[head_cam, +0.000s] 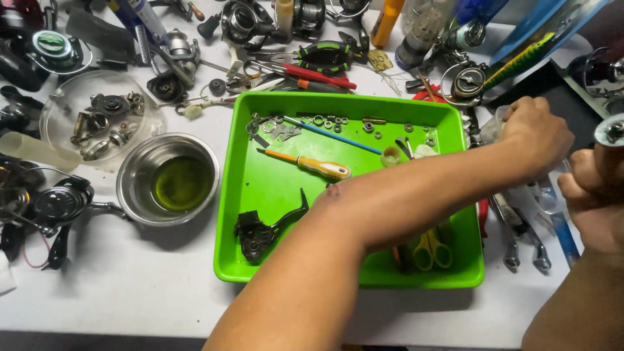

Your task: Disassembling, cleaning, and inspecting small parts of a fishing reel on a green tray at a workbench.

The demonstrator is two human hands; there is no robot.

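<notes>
My left arm reaches across the green plastic tray [260,195] to the right, and my left hand [534,133] is closed around a small clear plastic container [495,125] just past the tray's right rim. My right hand [595,192] is at the right edge, fingers curled around a round silver reel part [611,130]. In the tray lie a yellow-handled screwdriver [316,166], a thin blue brush [335,136], a black reel body piece [260,231], yellow-handled scissors [432,250] partly under my arm, and several small washers and screws [328,121] along the far side.
A steel bowl [168,179] with greenish oil stands left of the tray. Behind it sits a clear dish of small parts [97,120]. Fishing reels [55,201], pliers [325,55] and bottles crowd the far and left table. Wrenches [523,240] lie right of the tray.
</notes>
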